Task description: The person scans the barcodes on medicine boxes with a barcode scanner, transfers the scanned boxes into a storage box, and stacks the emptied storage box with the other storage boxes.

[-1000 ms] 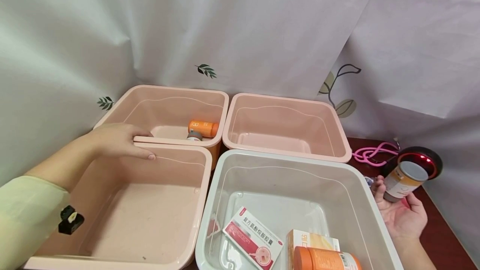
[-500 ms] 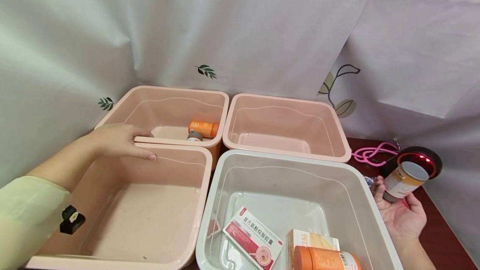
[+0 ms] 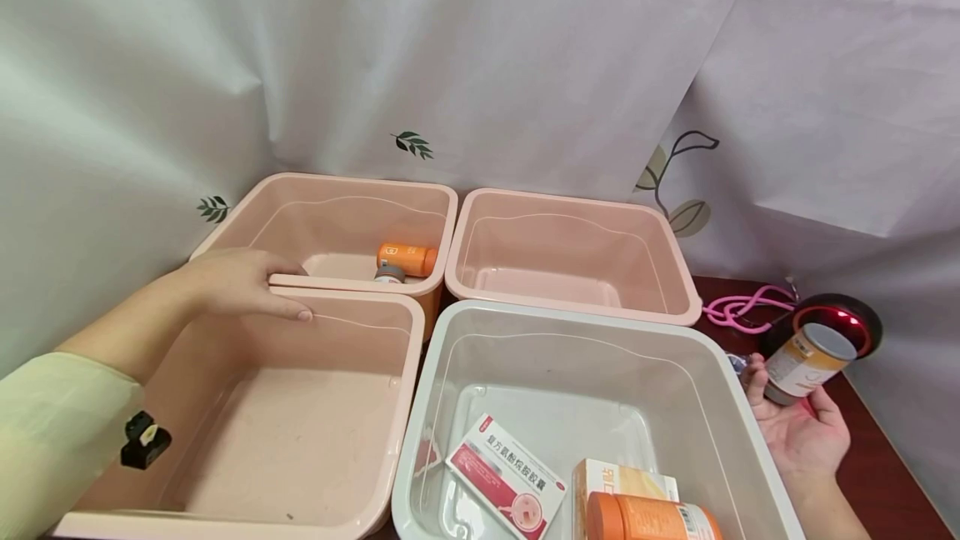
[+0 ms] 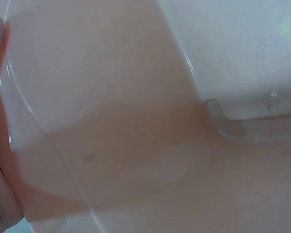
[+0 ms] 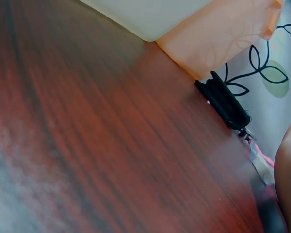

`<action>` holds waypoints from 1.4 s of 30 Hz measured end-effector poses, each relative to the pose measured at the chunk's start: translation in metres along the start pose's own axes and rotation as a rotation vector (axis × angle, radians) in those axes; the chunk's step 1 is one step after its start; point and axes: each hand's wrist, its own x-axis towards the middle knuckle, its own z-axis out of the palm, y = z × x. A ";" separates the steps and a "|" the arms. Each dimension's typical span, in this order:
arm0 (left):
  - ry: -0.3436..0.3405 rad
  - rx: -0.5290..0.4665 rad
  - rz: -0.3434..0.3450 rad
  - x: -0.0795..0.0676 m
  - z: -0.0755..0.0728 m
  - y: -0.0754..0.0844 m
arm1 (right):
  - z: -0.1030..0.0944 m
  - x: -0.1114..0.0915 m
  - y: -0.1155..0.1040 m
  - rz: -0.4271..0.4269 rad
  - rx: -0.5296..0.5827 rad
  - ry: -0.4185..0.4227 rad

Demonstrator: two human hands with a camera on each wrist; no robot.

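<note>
My left hand (image 3: 232, 282) lies over the meeting rims of two pink bins, its thumb inside the front left bin (image 3: 300, 407) and its fingers across the rim of the back left bin (image 3: 352, 186). In the left wrist view, part of that hand (image 4: 2, 194) shows along the bin's edge. At the far right my right hand (image 3: 802, 440), palm up, holds a tilted canister (image 3: 802, 369) with an orange and white label and grey ends. Right behind it is a round black device (image 3: 870, 323) with red lights. The right wrist view leaves the canister out of sight.
A grey bin (image 3: 551, 348) holds a red and white medicine box (image 3: 506, 477), a pale box (image 3: 626, 477) and an orange bottle (image 3: 648, 517). Another orange bottle (image 3: 405, 258) lies in the back left bin. A pink bin (image 3: 573, 244) and a pink cord (image 3: 738, 311) stand behind.
The right hand and canister have shifted very slightly left. The left hand keeps its place on the rims.
</note>
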 end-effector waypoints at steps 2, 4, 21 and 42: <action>-0.001 0.001 0.000 0.001 0.000 0.000 | -0.001 -0.001 -0.001 0.000 0.000 -0.001; -0.001 0.000 0.003 0.001 -0.001 0.001 | -0.001 -0.001 -0.001 0.002 0.000 0.000; 0.006 -0.011 0.007 -0.001 -0.002 -0.001 | -0.001 0.003 0.006 0.041 -0.033 -0.087; 0.009 -0.023 0.008 -0.002 -0.001 0.001 | 0.004 -0.001 0.010 -0.095 -0.135 -0.093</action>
